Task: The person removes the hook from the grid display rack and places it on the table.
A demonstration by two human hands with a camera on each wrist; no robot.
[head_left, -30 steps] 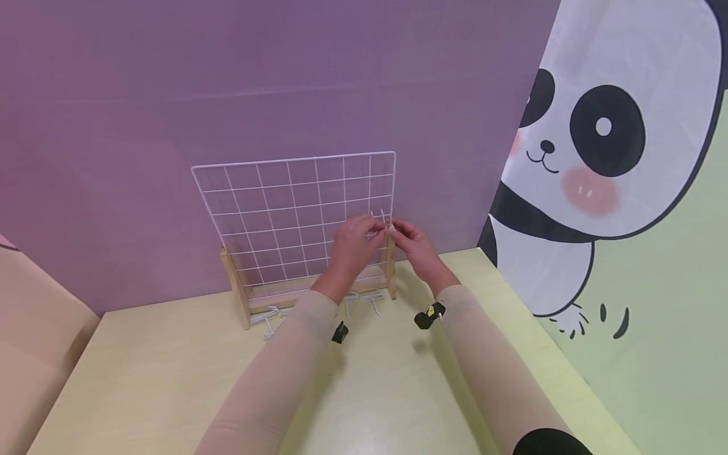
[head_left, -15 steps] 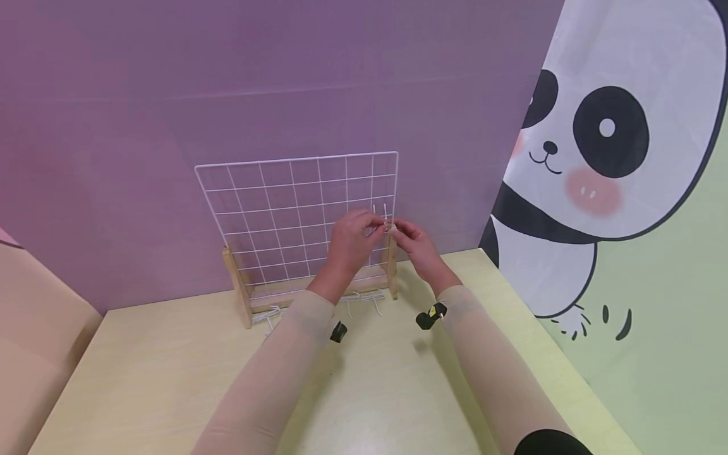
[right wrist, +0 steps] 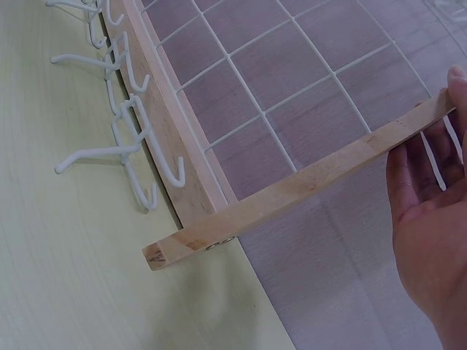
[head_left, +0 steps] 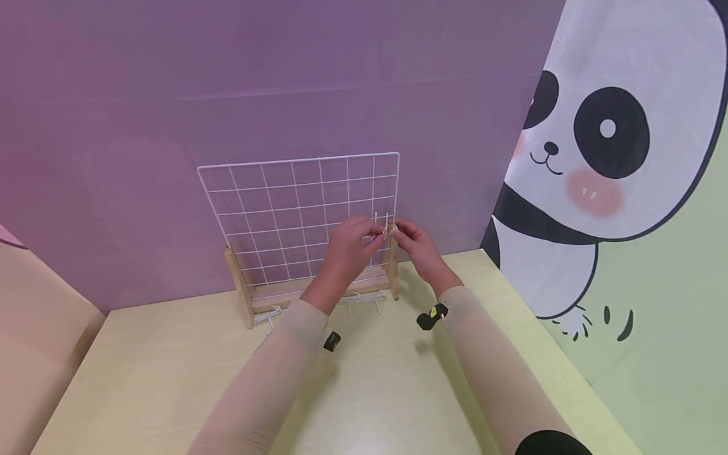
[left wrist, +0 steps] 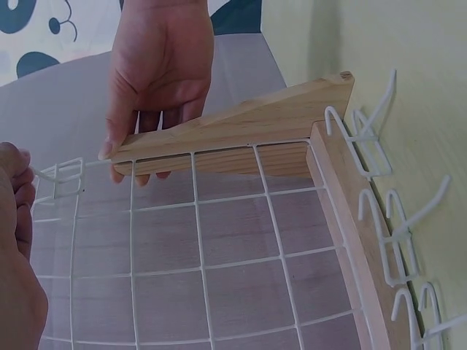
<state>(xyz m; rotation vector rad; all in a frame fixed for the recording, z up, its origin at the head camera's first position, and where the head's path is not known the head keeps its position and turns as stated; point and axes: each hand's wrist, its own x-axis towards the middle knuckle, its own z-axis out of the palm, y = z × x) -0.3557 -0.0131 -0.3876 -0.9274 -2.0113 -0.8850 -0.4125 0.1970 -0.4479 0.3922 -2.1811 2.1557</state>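
A white wire grid [head_left: 307, 208] stands upright in a wooden stand, whose right side post [right wrist: 314, 175] reaches up along the grid's edge. My left hand [head_left: 351, 243] pinches a white wire hook [left wrist: 69, 179] between thumb and fingertips, in front of the grid near its right edge. Two prongs of that hook point upward in the head view; whether they catch a grid wire I cannot tell. My right hand [head_left: 419, 248] holds the top of the right post, thumb on one side and fingers on the other, as the left wrist view shows.
Several more white wire hooks [right wrist: 131, 138] lie on the pale table [head_left: 364, 392] along the front of the stand's wooden base [left wrist: 339, 197]. A purple wall covering [head_left: 307, 76] rises behind the grid. To the right is a wall with a panda picture [head_left: 597, 202].
My left hand and its hook have come down slightly against the grid, and the left forearm has shifted a little left. My right hand stays at the post.
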